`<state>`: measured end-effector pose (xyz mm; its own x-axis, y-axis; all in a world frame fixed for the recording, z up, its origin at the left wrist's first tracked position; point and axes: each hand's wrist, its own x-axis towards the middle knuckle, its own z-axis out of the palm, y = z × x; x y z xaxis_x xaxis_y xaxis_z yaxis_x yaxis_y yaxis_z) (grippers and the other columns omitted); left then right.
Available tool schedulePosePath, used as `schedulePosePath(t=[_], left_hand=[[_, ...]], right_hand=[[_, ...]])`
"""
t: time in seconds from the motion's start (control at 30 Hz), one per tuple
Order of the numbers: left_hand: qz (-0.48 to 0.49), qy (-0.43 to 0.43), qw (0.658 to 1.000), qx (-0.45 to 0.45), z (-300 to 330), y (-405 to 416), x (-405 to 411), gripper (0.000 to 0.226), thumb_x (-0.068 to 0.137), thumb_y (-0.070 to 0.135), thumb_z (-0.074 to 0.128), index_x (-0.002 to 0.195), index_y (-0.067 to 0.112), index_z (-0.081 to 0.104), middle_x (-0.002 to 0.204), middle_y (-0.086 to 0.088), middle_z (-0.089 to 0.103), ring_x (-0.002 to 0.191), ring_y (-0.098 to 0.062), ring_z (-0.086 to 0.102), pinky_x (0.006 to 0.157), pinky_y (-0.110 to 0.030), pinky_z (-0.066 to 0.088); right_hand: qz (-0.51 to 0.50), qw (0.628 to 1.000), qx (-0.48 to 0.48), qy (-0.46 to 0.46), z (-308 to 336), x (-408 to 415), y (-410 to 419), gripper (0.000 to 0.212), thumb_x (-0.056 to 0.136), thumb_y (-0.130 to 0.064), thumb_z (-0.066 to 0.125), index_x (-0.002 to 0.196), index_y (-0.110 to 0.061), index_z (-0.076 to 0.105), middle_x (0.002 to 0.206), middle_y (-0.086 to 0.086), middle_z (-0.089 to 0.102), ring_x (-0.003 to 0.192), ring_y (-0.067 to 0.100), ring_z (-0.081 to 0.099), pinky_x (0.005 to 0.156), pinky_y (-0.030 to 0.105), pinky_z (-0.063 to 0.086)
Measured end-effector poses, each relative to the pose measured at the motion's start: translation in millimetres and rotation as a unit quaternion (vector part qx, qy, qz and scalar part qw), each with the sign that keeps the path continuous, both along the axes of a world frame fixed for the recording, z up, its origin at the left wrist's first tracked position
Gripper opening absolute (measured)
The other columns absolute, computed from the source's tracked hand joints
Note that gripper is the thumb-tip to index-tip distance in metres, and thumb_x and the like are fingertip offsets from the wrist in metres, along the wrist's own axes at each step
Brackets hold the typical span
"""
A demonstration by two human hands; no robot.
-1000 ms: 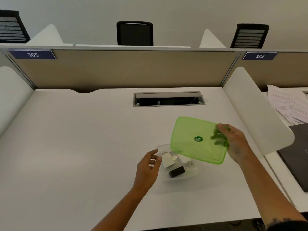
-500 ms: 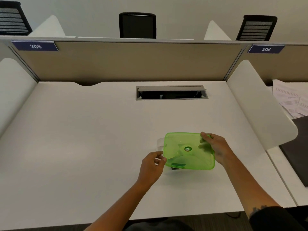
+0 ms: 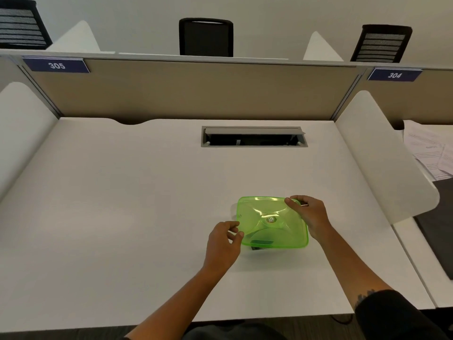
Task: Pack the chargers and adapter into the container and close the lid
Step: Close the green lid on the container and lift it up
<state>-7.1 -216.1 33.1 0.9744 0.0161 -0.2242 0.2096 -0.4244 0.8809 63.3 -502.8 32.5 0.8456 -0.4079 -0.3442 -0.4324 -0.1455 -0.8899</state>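
Observation:
A translucent green lid (image 3: 267, 231) lies flat on top of the clear container on the white desk (image 3: 122, 217), covering it almost fully. Through the lid's near edge a dark adapter (image 3: 261, 243) shows inside; the other chargers are hidden. My right hand (image 3: 310, 215) rests on the lid's far right corner, fingers pressed on its rim. My left hand (image 3: 224, 241) sits at the lid's near left corner, thumb and fingertips touching its edge.
A grey cable hatch (image 3: 253, 136) is set into the desk behind the container. White side dividers (image 3: 382, 153) flank the desk, a beige partition stands at the back. Papers (image 3: 431, 153) and a dark mat lie on the desk to the right.
The right hand brought the green lid down from a raised tilt onto the container, and it now sits flat. The left hand moved in to the lid's left edge.

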Motion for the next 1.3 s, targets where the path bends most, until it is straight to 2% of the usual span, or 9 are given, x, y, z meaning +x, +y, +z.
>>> schedulePosePath(t=[0.13, 0.27, 0.37, 0.47, 0.63, 0.8, 0.93, 1.07, 1.3], left_hand=[[0.010, -0.011, 1.000, 0.014, -2, 2, 3, 0.043, 0.097, 0.020, 0.078, 0.138, 0.016, 0.067, 0.123, -0.001, 0.067, 0.091, -0.010, 0.071, 0.086, -0.023, 0.056], [0.015, -0.002, 1.000, 0.014, -3, 3, 6, 0.049, 0.097, 0.022, 0.078, 0.143, 0.015, 0.063, 0.129, -0.002, 0.064, 0.089, -0.004, 0.069, 0.088, -0.025, 0.055], [0.019, 0.012, 1.000, 0.007, -4, 2, 8, 0.051, 0.098, 0.023, 0.077, 0.145, 0.014, 0.062, 0.131, -0.003, 0.064, 0.086, 0.003, 0.066, 0.088, -0.024, 0.055], [0.032, 0.025, 0.999, -0.002, -5, 2, 13, 0.051, 0.098, 0.024, 0.076, 0.146, 0.012, 0.061, 0.132, -0.004, 0.064, 0.089, -0.002, 0.066, 0.093, -0.032, 0.059], [0.062, 0.052, 0.996, -0.027, -9, 2, 23, 0.049, 0.099, 0.025, 0.075, 0.144, 0.011, 0.064, 0.130, -0.004, 0.065, 0.088, -0.002, 0.065, 0.097, -0.041, 0.062], [0.094, 0.073, 0.990, -0.072, -11, -1, 36, 0.044, 0.100, 0.026, 0.075, 0.141, 0.012, 0.067, 0.128, -0.006, 0.069, 0.090, -0.012, 0.068, 0.096, -0.038, 0.062], [0.120, 0.075, 0.986, -0.091, -13, -4, 47, 0.039, 0.100, 0.026, 0.074, 0.136, 0.010, 0.072, 0.124, -0.008, 0.073, 0.090, -0.012, 0.068, 0.088, -0.030, 0.058], [0.146, 0.098, 0.977, -0.124, -14, -8, 56, 0.036, 0.101, 0.028, 0.073, 0.131, 0.009, 0.075, 0.122, -0.010, 0.076, 0.097, -0.022, 0.069, 0.101, -0.049, 0.062], [0.170, 0.099, 0.969, -0.150, -14, -13, 62, 0.009, 0.100, 0.027, 0.074, 0.100, 0.021, 0.082, 0.102, -0.003, 0.080, 0.104, -0.031, 0.074, 0.098, -0.049, 0.063]], right_hand=[[0.010, 1.000, -0.004, 0.002, -3, 1, 3, 0.045, 0.083, -0.025, 0.091, 0.122, -0.006, 0.079, 0.115, 0.017, 0.076, 0.096, 0.023, 0.068, 0.099, 0.045, 0.059], [0.032, 0.999, -0.021, 0.006, -5, 2, 8, 0.047, 0.084, -0.029, 0.090, 0.126, -0.012, 0.079, 0.108, 0.006, 0.069, 0.099, 0.023, 0.064, 0.103, 0.045, 0.058], [0.046, 0.998, -0.049, 0.006, -7, 3, 9, 0.048, 0.085, -0.032, 0.089, 0.128, -0.013, 0.078, 0.100, 0.000, 0.062, 0.095, 0.021, 0.059, 0.097, 0.042, 0.056], [0.055, 0.996, -0.072, 0.000, -9, 3, 11, 0.048, 0.086, -0.034, 0.088, 0.129, -0.014, 0.078, 0.094, -0.002, 0.057, 0.088, 0.020, 0.054, 0.087, 0.033, 0.050], [0.064, 0.992, -0.107, -0.004, -11, 3, 18, 0.048, 0.088, -0.036, 0.086, 0.131, -0.016, 0.077, 0.118, 0.007, 0.067, 0.105, 0.028, 0.061, 0.097, 0.038, 0.051], [0.057, 0.991, -0.122, -0.011, -11, 2, 22, 0.046, 0.089, -0.037, 0.085, 0.130, -0.018, 0.077, 0.121, 0.001, 0.067, 0.104, 0.018, 0.060, 0.095, 0.030, 0.048], [0.060, 0.989, -0.134, -0.016, -13, 3, 24, 0.038, 0.097, -0.034, 0.077, 0.130, -0.015, 0.077, 0.125, 0.004, 0.069, 0.110, 0.017, 0.062, 0.094, 0.026, 0.042], [0.039, 0.992, -0.123, -0.011, -14, 6, 25, 0.034, 0.102, -0.034, 0.070, 0.127, -0.014, 0.079, 0.123, 0.008, 0.072, 0.107, 0.019, 0.063, 0.092, 0.029, 0.045], [-0.050, 0.998, -0.027, -0.003, -19, 5, 21, 0.027, 0.089, -0.033, 0.085, 0.107, -0.013, 0.084, 0.108, 0.006, 0.080, 0.108, 0.028, 0.073, 0.098, 0.041, 0.059]])
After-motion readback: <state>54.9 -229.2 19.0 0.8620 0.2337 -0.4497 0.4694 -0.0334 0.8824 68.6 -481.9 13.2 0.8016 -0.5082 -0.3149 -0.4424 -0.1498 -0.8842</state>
